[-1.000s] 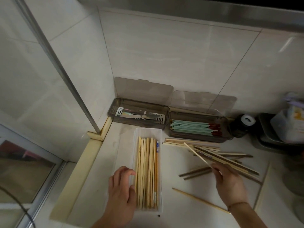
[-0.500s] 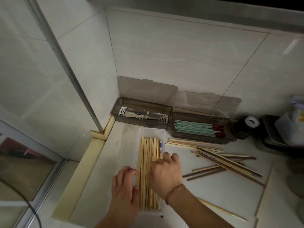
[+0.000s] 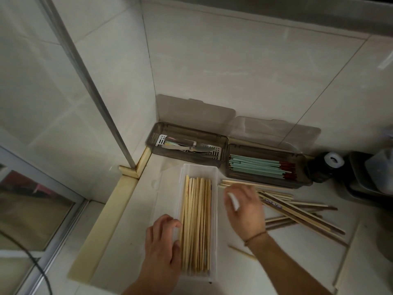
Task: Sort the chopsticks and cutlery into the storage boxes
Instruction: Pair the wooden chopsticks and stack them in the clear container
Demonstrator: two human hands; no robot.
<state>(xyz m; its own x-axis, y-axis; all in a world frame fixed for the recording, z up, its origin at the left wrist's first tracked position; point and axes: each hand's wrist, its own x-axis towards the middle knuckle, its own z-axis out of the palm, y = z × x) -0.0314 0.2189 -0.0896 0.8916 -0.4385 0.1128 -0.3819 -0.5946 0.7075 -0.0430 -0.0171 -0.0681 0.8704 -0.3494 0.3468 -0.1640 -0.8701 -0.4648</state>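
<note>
- Clear box (image 3: 196, 170): filled with bamboo chopsticks (image 3: 196, 222), set near the tabletop's (image 3: 293, 258) left edge.
- Left hand (image 3: 162, 245): fingers curled over the clear box's left wall, gripping it.
- Right hand (image 3: 244, 207): released, fingers spread, blurred, held over the loose chopsticks (image 3: 297, 211) scattered mid-tabletop.
- Two smoky boxes along the back edge: cutlery box (image 3: 187, 143), teal chopsticks box (image 3: 268, 169).

A single head-worn camera looks steeply down, close above both hands, facing the tiled wall corner (image 3: 153, 86) beyond them.
</note>
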